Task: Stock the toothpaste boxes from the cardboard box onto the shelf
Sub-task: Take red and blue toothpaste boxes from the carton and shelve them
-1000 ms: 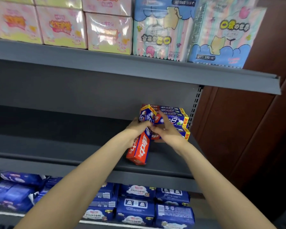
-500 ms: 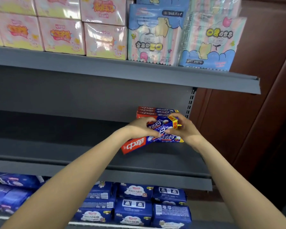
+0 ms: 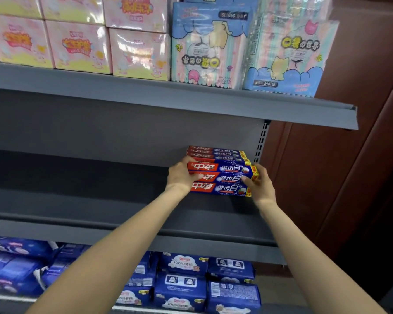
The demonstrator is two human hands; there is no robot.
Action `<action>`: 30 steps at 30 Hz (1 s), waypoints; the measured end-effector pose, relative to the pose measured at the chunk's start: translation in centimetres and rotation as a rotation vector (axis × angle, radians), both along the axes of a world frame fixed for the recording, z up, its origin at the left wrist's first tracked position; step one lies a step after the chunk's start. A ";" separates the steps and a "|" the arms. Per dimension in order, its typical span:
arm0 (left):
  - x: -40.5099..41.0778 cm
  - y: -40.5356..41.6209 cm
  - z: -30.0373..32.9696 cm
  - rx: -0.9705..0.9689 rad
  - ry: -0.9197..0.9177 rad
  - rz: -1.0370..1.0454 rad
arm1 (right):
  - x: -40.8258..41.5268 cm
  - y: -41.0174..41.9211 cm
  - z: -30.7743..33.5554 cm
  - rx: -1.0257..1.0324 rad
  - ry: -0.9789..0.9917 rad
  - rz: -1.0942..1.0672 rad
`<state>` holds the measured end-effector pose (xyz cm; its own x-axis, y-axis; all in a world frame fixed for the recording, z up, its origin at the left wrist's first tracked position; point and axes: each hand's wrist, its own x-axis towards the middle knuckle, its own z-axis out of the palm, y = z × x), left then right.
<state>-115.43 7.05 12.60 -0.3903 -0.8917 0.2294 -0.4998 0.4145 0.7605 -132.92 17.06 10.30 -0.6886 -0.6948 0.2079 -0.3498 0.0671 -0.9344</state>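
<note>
Head view, looking forward and down at grey shelving. Middle shelf (image 3: 123, 214) mostly bare, with toothpaste boxes (image 3: 220, 177) stacked at its far right end, close to slotted upright (image 3: 260, 141) and back panel. Red-and-blue boxes lying flat, long sides facing out, yellow tabs at right ends. Front stack three high; rear stack (image 3: 216, 152) just behind, tops of several boxes showing.

Left hand (image 3: 182, 175) at left end of front stack, fingers curled round red ends of upper boxes, thumb on front face of middle box. Right hand (image 3: 260, 184) at right end of same stack, fingers wrapped behind yellow tabs, thumb lying across blue front of middle box. Both hands gripping front stack from opposite ends. Bottom box seemingly resting on shelf; contact line not clear enough to confirm. Both forearms bare, reaching up from lower edge of view.

Top shelf (image 3: 191, 98) carrying pink-and-yellow packs (image 3: 77, 44) at left and pastel striped packs (image 3: 247, 48) with cat drawings at right. Lower shelf holding dark blue packs (image 3: 182, 288) in rows, white labels facing out. Brown panel wall (image 3: 349, 166) to right of shelving.

Cardboard box out of view.
</note>
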 end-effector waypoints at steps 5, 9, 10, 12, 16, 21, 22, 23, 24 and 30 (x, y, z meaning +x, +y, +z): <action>-0.7 -0.1 -0.5 0.086 0.180 0.107 | 0.3 -0.7 0.1 0.046 0.005 -0.058; -0.8 -1.0 -1.2 0.058 0.110 0.225 | 1.1 -1.7 0.0 0.128 0.121 -0.072; -0.6 -1.1 -1.2 0.043 0.093 0.240 | 1.1 -2.0 -0.1 0.156 0.166 -0.077; -0.4 -1.5 -1.4 0.028 0.080 0.232 | 1.2 -2.4 0.0 0.215 0.243 -0.077; -0.2 -2.0 -1.2 0.034 0.045 0.171 | 1.7 -2.7 -0.1 0.346 0.377 -0.156; 0.4 -2.2 -0.8 0.086 -0.021 0.062 | 3.3 -2.8 -0.3 0.399 0.755 -0.283; 0.6 -2.1 -0.7 0.069 -0.037 0.067 | 3.6 -2.8 -0.2 0.386 0.811 -0.256; 0.7 -1.8 -0.6 0.033 -0.066 0.085 | 4.1 -2.8 0.0 0.367 0.844 -0.213; 0.9 -1.6 -0.4 -0.023 -0.110 0.107 | 4.7 -2.9 0.5 0.347 0.848 -0.153; 4.9 0.4 0.8 -0.446 -0.539 0.146 | 10.7 -3.1 3.0 0.207 0.832 0.089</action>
